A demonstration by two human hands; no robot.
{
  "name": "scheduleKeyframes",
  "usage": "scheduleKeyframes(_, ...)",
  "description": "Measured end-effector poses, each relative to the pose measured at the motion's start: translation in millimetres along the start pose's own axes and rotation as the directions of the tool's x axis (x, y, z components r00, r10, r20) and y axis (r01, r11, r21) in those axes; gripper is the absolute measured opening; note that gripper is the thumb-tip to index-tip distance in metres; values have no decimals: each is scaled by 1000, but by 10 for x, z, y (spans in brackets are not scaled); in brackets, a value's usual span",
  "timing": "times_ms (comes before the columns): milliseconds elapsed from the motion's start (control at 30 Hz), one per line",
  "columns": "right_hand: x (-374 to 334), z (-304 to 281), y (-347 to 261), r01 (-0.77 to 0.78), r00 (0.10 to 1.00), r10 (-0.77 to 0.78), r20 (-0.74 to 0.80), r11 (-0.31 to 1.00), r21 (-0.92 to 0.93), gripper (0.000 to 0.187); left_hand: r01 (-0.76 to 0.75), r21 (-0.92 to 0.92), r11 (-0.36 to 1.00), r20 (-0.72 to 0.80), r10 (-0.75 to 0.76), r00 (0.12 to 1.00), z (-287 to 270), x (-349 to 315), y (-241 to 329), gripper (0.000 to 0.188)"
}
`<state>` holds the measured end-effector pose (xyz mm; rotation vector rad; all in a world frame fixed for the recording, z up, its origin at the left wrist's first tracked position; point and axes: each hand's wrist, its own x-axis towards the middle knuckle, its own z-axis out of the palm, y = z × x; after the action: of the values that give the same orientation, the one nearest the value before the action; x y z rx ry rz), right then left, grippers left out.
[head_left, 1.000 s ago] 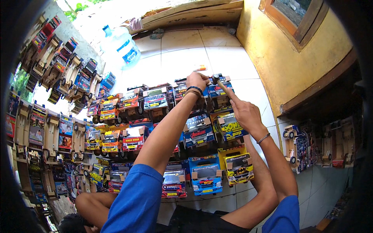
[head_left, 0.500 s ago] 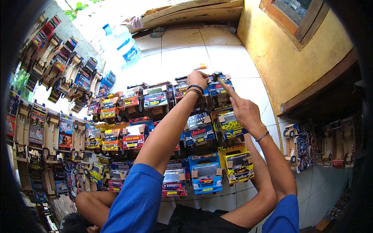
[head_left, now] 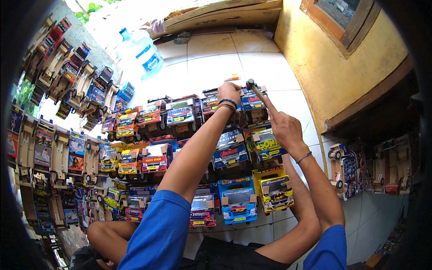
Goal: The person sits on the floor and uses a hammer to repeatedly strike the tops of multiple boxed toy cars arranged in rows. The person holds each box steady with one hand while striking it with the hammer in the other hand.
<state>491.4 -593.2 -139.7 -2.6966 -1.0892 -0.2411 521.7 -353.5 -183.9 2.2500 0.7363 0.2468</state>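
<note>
My right hand (head_left: pixel 287 129) is wrapped around the wooden handle of a hammer (head_left: pixel 258 92), index finger stretched along it. The hammer's dark head is just above the roof of a blue toy truck (head_left: pixel 253 101) in the far row. Close to the hammer head, my left hand (head_left: pixel 228 92) pinches at the top edge of the trucks; whatever is between its fingertips is too small to make out. Beside that hand stands another toy truck (head_left: pixel 209 102) with a dark and orange front, partly covered by my wrist.
More toy trucks stand in rows nearer me, among them a yellow truck (head_left: pixel 275 194) and a light blue truck (head_left: pixel 239 207). Stacked trucks (head_left: pixel 76 153) line the left side. A large clear water bottle (head_left: pixel 146 54) and a small orange-white item (head_left: pixel 232 77) lie beyond. A yellow wall (head_left: pixel 342 81) bounds the right.
The hammer head has lifted slightly and moved a little away from the blue truck's roof. My left hand stays nearly where it was.
</note>
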Motion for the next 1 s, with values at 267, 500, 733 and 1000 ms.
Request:
scheduleKeyframes(267,-10,92,216,145,986,-155,-53,977,-156,74,-8,-5,1000,-7,7,1000,26,17,-13,15)
scheduleKeyframes(500,-27,134,282,198,964,-224,-140,964,-179,76,-22,15,1000,-31,23,999,30,28,0,15)
scheduleKeyframes(733,-12,151,344,166,980,-182,-79,971,-172,76,3,-26,1000,-21,-3,1000,21,-11,9,14)
scheduleKeyframes(1000,-91,-128,137,24,974,16,-224,984,174,58,-5,-58,998,15,6,1000,-128,-48,-2,22)
